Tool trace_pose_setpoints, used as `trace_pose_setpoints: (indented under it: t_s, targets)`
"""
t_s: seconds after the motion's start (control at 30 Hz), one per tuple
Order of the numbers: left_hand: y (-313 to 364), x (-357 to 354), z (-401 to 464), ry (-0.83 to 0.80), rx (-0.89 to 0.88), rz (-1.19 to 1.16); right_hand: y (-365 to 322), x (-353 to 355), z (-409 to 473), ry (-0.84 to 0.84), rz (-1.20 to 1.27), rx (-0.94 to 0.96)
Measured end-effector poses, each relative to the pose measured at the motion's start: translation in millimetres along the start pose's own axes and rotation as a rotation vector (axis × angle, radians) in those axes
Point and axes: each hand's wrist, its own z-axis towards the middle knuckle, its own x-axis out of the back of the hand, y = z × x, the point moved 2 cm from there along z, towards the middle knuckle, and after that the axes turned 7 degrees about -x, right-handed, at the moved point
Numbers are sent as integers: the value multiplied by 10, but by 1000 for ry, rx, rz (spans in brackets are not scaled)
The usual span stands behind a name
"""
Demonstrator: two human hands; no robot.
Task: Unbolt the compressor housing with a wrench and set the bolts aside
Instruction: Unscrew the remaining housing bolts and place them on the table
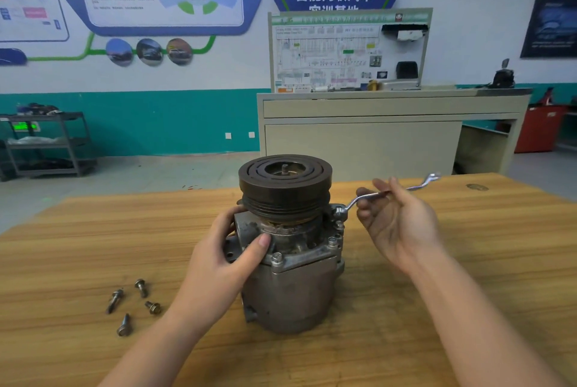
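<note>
The compressor (290,249) stands upright on the wooden table (468,261), near the middle and closer to the far edge, pulley (284,182) uppermost. The left hand (224,257) grips the housing's left shoulder below the pulley, fingers curled round the back, thumb pressed flat on the front flange. The right hand (395,222) is open, palm facing left, fingers loosely spread; the wrench (387,194) shank lies across the fingers. Whether the thumb clamps it cannot be told. The wrench's ring end sits on a bolt (338,214) at the housing's right rear. Two further flange bolts (276,258) remain seated at front. Four removed bolts (134,305) lie loose on the table, left of the compressor, toward the near edge.
</note>
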Motion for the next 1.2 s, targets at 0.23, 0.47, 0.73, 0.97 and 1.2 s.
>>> trace_pose_setpoints:
  t_s: [0.23, 0.47, 0.73, 0.97, 1.2]
  targets:
    - [8, 10, -7, -9, -3, 3, -95, -117, -318, 46, -377, 702]
    - [-13, 11, 3, -3, -12, 32, 52, -162, -456, -172, -621, 874]
    - [-32, 8, 15, -1, -28, 65, 317, -239, -566, -432, -1183, 1320]
    - [14, 13, 16, -18, -14, 33, 290, -162, -419, -11, -236, 792]
    - [13, 1, 2, -12, -9, 8, 119, -48, 32, -18, 46, -39]
